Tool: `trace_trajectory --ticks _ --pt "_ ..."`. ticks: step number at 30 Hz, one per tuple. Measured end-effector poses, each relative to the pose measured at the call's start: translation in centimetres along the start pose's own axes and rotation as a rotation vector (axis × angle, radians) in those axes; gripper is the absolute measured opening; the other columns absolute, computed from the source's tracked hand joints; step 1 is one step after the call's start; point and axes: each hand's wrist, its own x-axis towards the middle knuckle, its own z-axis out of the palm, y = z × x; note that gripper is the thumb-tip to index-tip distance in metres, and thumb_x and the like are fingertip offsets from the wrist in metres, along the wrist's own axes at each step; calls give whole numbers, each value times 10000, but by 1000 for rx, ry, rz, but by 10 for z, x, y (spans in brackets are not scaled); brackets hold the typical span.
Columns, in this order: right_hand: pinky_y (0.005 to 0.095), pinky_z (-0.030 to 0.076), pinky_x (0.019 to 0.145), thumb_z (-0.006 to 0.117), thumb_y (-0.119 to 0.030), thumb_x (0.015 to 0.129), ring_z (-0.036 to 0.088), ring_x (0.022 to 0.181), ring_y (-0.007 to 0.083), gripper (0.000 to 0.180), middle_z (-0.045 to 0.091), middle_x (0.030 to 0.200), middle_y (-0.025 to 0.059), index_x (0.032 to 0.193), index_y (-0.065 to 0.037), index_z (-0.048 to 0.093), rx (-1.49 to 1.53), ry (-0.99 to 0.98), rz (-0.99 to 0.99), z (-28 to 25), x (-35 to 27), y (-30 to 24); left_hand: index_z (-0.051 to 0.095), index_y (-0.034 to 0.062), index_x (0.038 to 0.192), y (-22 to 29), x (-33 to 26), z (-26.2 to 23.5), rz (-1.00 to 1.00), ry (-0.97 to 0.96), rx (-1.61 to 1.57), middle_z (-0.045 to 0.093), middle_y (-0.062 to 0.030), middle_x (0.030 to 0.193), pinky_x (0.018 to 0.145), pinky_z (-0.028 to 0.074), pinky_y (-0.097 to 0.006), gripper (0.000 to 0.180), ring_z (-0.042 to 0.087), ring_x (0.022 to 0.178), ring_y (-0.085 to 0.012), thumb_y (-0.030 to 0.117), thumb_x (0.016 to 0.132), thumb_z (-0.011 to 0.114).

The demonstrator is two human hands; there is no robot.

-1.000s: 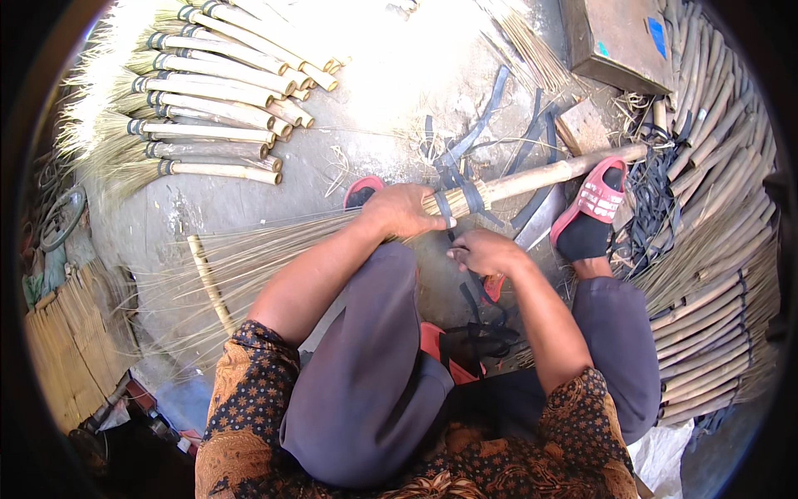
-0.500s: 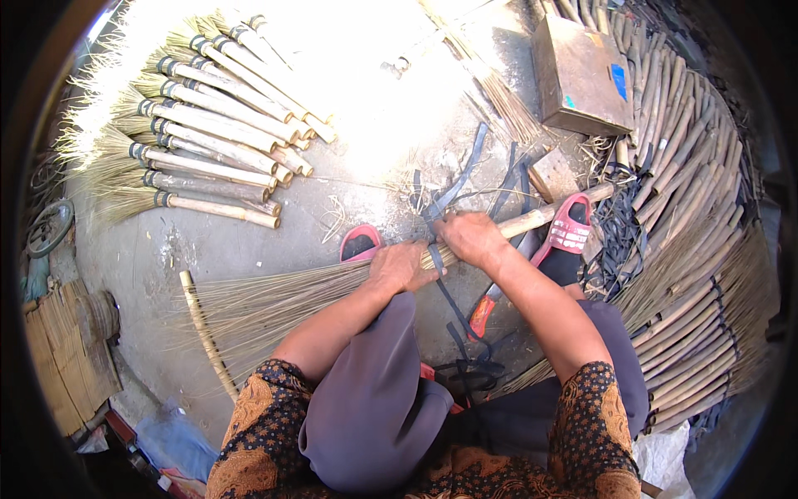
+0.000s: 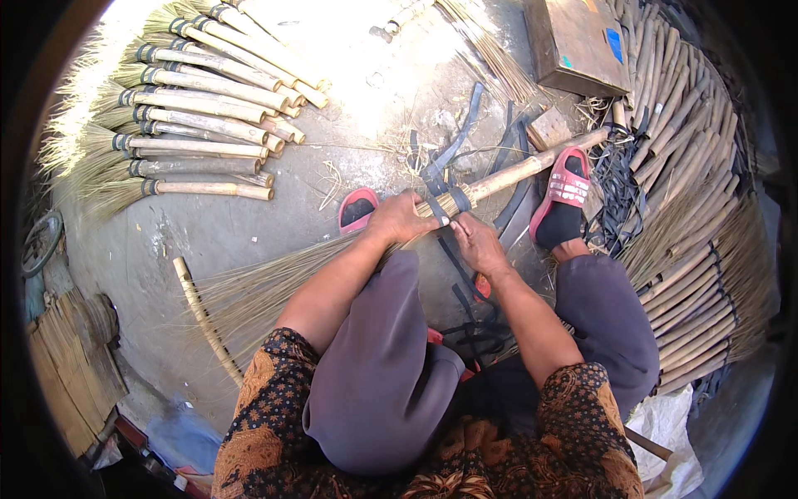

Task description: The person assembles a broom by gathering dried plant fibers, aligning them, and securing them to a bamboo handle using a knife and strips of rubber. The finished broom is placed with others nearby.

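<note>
A stick broom lies slanted across my lap, its bamboo handle (image 3: 532,168) up to the right and its thin bristles (image 3: 278,279) fanning to the lower left. My left hand (image 3: 397,219) is wrapped round the bristle bundle just below the handle. Black rubber strip (image 3: 460,199) circles the joint in two bands. On the near side of the broom, my right hand (image 3: 480,243) is closed in a pinch on the strip at the band nearer my left hand. Its fingertips are partly hidden.
Finished brooms (image 3: 204,108) lie in rows at the far left. A wooden box (image 3: 573,46) and piled bamboo handles (image 3: 686,158) stand right. Loose rubber strips (image 3: 465,125) lie beyond the broom. A knife's orange handle (image 3: 481,287) shows below my right hand. A bamboo stick (image 3: 204,316) lies left.
My right hand has come from the top of the broom down to its near side, exposing the rubber band round the joint. My left hand still grips the bundle. The view has shifted slightly.
</note>
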Motion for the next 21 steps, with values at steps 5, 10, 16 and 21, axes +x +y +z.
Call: trace_trajectory --ticks 5,10,16,21 --pt "570 477 732 574 -214 1063 610 872 543 175 638 882 277 1006 -57 522 210 215 155 56 -13 -18 666 -40 1307 6 -6 -2 0 48 20 735 -265 1194 1012 541 -438 874 704 1163 -379 609 737 801" --pt "538 513 739 672 -216 1003 661 829 444 199 659 884 229 1010 -41 576 167 296 408 59 -19 -32 667 -18 1345 29 -18 -9 -77 -28 179 710 -279 1267 1053 524 -464 873 673 1220 -411 616 750 737" --pt "502 511 777 733 -150 919 602 859 399 222 573 969 199 994 -4 583 110 557 267 75 -12 -50 682 16 1356 40 -17 -16 -98 -59 230 710 -273 1269 1043 535 -481 854 681 1207 -410 606 741 723" --pt "535 524 807 724 -141 919 630 914 439 257 568 1039 229 1032 5 545 40 544 368 74 -7 -56 737 5 1221 41 -20 -16 -74 -90 215 734 -282 1176 1004 536 -499 781 693 1153 -432 636 762 718"
